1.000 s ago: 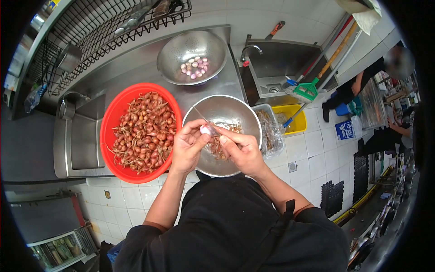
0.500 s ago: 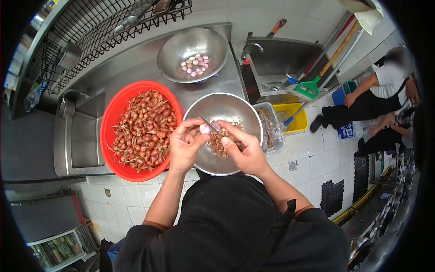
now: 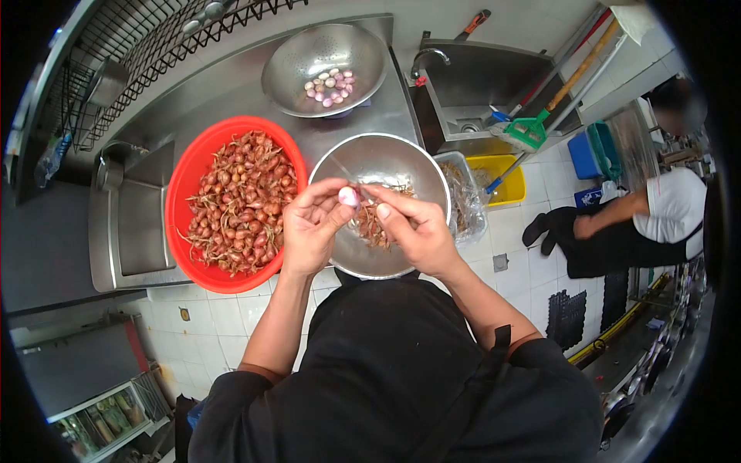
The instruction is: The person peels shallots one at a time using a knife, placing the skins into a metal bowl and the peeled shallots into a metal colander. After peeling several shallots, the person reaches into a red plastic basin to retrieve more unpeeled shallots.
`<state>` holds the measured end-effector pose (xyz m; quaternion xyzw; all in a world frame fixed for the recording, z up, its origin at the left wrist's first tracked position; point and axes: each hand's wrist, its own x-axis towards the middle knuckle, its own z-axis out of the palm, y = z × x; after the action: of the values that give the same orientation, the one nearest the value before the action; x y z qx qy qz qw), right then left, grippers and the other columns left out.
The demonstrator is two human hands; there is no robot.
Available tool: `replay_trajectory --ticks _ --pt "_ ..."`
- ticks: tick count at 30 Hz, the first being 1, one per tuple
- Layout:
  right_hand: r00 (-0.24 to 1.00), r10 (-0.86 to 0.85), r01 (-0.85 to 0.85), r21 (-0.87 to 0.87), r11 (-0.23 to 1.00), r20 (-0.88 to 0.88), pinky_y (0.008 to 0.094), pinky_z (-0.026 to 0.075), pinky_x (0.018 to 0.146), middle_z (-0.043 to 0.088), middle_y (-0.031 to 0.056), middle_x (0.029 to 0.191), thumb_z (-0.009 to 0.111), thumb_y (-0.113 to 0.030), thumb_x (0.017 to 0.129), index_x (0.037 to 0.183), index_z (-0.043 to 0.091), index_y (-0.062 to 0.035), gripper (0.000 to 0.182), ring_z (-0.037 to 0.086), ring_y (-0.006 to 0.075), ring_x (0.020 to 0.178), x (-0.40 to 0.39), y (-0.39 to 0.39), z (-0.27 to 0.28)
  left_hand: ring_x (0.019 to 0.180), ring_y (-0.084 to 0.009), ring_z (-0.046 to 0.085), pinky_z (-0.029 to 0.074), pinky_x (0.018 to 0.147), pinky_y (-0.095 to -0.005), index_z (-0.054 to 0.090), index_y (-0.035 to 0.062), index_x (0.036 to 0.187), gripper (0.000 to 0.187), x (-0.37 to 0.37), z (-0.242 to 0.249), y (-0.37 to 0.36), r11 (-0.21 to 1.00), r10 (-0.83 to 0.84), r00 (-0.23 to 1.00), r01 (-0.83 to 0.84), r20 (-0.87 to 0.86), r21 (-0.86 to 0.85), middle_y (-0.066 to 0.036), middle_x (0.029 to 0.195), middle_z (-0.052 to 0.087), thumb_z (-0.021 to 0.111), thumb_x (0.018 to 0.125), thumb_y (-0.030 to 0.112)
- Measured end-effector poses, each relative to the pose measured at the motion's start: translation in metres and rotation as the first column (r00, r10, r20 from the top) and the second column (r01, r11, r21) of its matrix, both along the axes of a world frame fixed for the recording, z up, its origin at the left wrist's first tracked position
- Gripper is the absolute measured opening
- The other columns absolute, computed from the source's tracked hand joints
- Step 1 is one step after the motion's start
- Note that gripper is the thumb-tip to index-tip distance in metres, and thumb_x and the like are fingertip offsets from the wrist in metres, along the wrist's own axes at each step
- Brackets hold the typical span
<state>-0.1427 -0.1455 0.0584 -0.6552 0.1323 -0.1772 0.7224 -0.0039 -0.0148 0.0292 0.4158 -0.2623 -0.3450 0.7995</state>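
Observation:
My left hand (image 3: 312,224) pinches a pale pink, mostly peeled shallot (image 3: 349,197) between thumb and fingertips. My right hand (image 3: 417,229) is closed on a small knife (image 3: 345,170), whose thin blade points up and left past the shallot; its handle is hidden in my fingers. Both hands are over a steel bowl (image 3: 332,160) with dry skins and trimmings (image 3: 373,225) in it. To the left, a red basin (image 3: 176,224) is heaped with unpeeled shallots (image 3: 243,197). Behind the bowl, a steel colander (image 3: 289,62) contains several peeled shallots (image 3: 330,86).
A steel sink (image 3: 139,231) lies left of the basin. A clear plastic tub (image 3: 467,208) and yellow container (image 3: 513,174) stand right of the bowl. Brooms with a green head (image 3: 529,133) lean by another sink (image 3: 494,92). A co-worker (image 3: 617,224) is at the right.
The knife blade has swung more upright, beyond the shallot, and the right fingers have moved slightly left. The view has shifted a little. At the right, the co-worker has moved nearer the front.

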Motion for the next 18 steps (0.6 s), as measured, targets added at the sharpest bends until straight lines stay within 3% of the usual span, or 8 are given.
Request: replay_trajectory --ticks 3,5,6,10,13,15,17,18 --pt "0.998 0.045 -0.036 0.198 0.98 -0.041 0.0193 0.045 0.068 0.064 0.0016 0.095 0.055 -0.009 0.098 0.132 0.057 0.0015 0.035 0.05 0.002 0.075 -0.001 0.003 0.0 0.108 -0.0202 0.064 0.052 0.095 -0.0315 0.057 -0.0047 0.121 0.035 0.001 0.001 0.0 1.0 -0.009 1.0 0.009 0.0 -0.021 -0.014 0.115 0.065 0.066 0.088 -0.007" --pt "0.998 -0.031 0.025 0.113 0.993 0.058 0.0191 0.046 0.072 0.065 0.0031 0.1 0.055 -0.007 0.098 0.133 0.056 0.0029 0.036 0.053 0.0021 0.08 0.003 0.011 0.006 0.107 -0.0193 0.064 0.053 0.093 -0.031 0.057 -0.0047 0.119 0.034 -0.003 0.004 0.0 1.0 0.012 1.0 -0.012 -0.009 -0.013 -0.014 0.113 0.065 0.066 0.087 -0.008" --pt "0.999 0.03 -0.026 0.124 0.992 -0.027 0.023 0.047 0.088 0.068 0.0091 0.113 0.055 -0.005 0.097 0.135 0.053 0.004 0.038 0.058 0.0068 0.1 0.0 0.01 0.007 0.106 -0.0187 0.064 0.053 0.092 -0.0307 0.057 -0.0048 0.118 0.033 -0.004 0.005 0.0 0.999 0.03 0.999 -0.03 0.029 -0.018 -0.013 0.111 0.065 0.067 0.086 -0.009" --pt "0.99 -0.045 0.052 -0.05 0.997 0.132 0.0231 0.047 0.088 0.068 0.0089 0.115 0.054 -0.006 0.098 0.133 0.055 0.0037 0.037 0.059 0.0067 0.1 0.009 0.015 0.006 0.103 -0.0171 0.064 0.054 0.091 -0.0295 0.057 -0.0048 0.116 0.033 0.0 0.003 0.002 0.998 0.058 0.989 -0.055 0.135 -0.024 -0.012 0.11 0.065 0.067 0.085 -0.01" --pt "0.989 -0.046 0.059 -0.093 0.994 0.138 0.0199 0.047 0.072 0.067 0.0036 0.105 0.054 -0.007 0.098 0.131 0.058 0.0019 0.034 0.054 0.0023 0.079 0.007 0.011 0.005 0.104 -0.0178 0.064 0.054 0.092 -0.0304 0.057 -0.0044 0.119 0.034 0.0 -0.002 0.004 0.999 0.031 0.994 -0.027 0.109 -0.039 -0.014 0.115 0.064 0.066 0.087 -0.008" --pt "1.0 0.001 -0.001 0.128 0.992 0.001 0.0192 0.041 0.059 0.063 -0.0012 0.088 0.054 -0.008 0.099 0.129 0.061 -0.0008 0.032 0.045 0.0008 0.066 0.003 0.01 0.017 0.104 -0.0185 0.064 0.054 0.092 -0.0312 0.057 -0.0041 0.121 0.034 -0.001 0.0 0.003 0.998 0.019 0.997 -0.015 0.069 -0.054 -0.016 0.117 0.064 0.064 0.089 -0.007" --pt "1.0 0.014 -0.012 0.158 0.987 -0.015 0.0194 0.04 0.057 0.061 -0.0026 0.082 0.054 -0.008 0.099 0.13 0.061 -0.0018 0.032 0.044 0.0009 0.064 0.003 0.009 0.016 0.106 -0.0203 0.064 0.054 0.093 -0.0332 0.056 -0.0033 0.124 0.032 -0.004 0.008 0.002 0.992 -0.076 0.983 0.058 -0.17 -0.111 -0.018 0.122 0.062 0.06 0.093 -0.003" --pt "0.999 0.025 -0.019 0.19 0.982 -0.031 0.0197 0.039 0.055 0.059 -0.004 0.076 0.055 -0.009 0.098 0.13 0.061 -0.0028 0.033 0.044 0.001 0.063 0.004 0.008 0.015 0.106 -0.0203 0.064 0.054 0.093 -0.0332 0.056 -0.0033 0.124 0.032 -0.003 0.01 0.002 0.992 -0.074 0.983 0.055 -0.169 -0.115 -0.018 0.122 0.062 0.06 0.093 -0.003"
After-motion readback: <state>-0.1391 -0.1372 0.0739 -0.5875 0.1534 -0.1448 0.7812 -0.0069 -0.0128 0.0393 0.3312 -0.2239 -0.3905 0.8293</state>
